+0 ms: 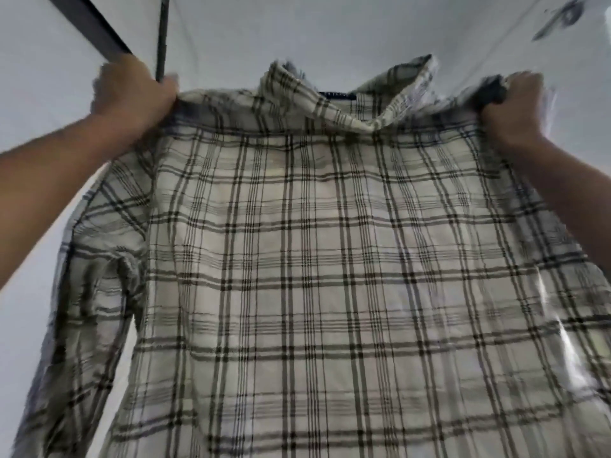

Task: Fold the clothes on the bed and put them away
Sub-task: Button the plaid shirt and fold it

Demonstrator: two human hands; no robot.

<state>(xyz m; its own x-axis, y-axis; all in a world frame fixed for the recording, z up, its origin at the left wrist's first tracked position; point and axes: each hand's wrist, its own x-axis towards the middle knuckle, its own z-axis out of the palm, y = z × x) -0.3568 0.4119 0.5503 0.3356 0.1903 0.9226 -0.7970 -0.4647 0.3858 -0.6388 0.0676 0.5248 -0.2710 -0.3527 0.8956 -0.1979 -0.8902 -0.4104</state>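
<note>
A cream shirt with a dark plaid check hangs spread out in front of me, back side toward the camera, collar at the top. My left hand grips its left shoulder and my right hand grips its right shoulder, both held high and wide apart. One sleeve hangs down at the left side. The shirt fills most of the view and hides the bed and anything below it.
Behind the shirt is a pale wall or ceiling. A dark bar and a thin dark pole run across the upper left. A blurred dark shape shows at the upper right.
</note>
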